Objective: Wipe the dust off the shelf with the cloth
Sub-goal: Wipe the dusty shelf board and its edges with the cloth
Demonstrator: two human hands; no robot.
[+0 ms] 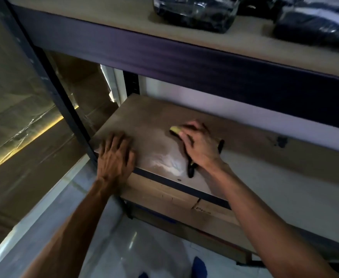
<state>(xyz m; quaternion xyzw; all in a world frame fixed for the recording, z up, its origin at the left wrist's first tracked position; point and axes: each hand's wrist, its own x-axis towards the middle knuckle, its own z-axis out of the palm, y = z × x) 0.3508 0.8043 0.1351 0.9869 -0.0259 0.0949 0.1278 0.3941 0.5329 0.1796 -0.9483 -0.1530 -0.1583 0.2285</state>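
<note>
A brown shelf board point(150, 117) with a dark metal frame fills the middle of the head view. My right hand point(199, 144) presses a cloth point(174, 130) onto the board; a yellow corner shows past my fingertips and a dark part point(190, 170) trails out near my wrist. My left hand point(115, 152) rests flat on the board's front left corner, fingers spread. A pale dusty patch point(164, 161) lies between the two hands.
An upper shelf point(104, 15) overhangs the board and carries dark plastic-wrapped bundles point(194, 13). A dark upright post point(50, 81) stands at the left. Cardboard boxes point(164, 197) sit on the level below. A small dark mark point(280, 141) lies on the board's right part.
</note>
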